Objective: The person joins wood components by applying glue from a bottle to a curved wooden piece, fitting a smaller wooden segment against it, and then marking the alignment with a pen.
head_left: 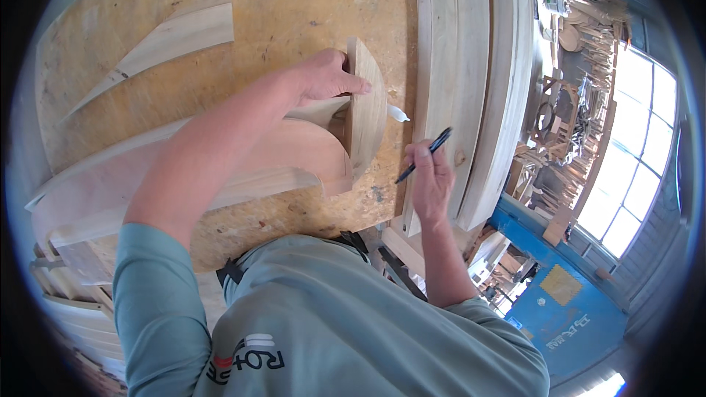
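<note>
My left hand point(327, 79) grips the upper part of a pale wooden piece point(369, 114) with one straight side and one curved side, thumb on its near face. That piece stands against the right end of a long, boat-shaped wooden workpiece point(309, 148) with a rounded end. My left forearm crosses over the workpiece and hides part of it. To the right, my right hand point(432, 184) holds a slim black pen point(424, 154) between thumb and fingers, apart from the wood. A small white pointed tip point(398, 113) pokes out beside the curved piece; the rest of it is hidden.
A worn plywood bench top point(309, 0) lies under the work. A tapered wooden offcut point(184, 37) rests at its far left. Long thick boards point(452, 51) run along the right side. Beyond them are a blue machine point(566, 309) and stacked wooden pieces point(588, 66) by a window.
</note>
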Tool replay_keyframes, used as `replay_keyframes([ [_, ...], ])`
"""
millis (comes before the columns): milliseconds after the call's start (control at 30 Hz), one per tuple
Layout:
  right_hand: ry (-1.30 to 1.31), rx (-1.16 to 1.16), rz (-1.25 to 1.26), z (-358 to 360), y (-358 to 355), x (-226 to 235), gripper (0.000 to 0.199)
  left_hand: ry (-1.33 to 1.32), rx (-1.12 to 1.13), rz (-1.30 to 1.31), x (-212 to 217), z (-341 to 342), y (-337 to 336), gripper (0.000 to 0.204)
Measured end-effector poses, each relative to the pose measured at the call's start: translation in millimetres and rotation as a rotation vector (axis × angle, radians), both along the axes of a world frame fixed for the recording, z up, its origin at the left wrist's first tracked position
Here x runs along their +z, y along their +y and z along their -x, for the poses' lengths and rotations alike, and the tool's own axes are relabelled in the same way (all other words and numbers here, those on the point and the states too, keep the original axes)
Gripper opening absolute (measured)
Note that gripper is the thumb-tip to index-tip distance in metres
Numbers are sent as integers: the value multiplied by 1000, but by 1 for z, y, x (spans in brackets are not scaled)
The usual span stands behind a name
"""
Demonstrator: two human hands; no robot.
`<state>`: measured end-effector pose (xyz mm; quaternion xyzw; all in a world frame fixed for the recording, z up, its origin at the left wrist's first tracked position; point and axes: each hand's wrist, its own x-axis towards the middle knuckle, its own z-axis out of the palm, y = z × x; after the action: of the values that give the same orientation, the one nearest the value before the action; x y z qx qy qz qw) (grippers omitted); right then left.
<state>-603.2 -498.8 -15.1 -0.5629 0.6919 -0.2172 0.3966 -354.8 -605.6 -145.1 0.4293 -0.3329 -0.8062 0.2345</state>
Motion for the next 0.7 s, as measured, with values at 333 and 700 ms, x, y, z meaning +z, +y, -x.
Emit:
replay_keyframes([
  [333, 301, 889, -19, -107, -81, 42, 18, 6, 47, -35, 12, -5, -1, 54],
  [700, 649, 1224, -314, -134, -89, 19, 23, 69, 5, -75, 8, -5, -4, 61],
])
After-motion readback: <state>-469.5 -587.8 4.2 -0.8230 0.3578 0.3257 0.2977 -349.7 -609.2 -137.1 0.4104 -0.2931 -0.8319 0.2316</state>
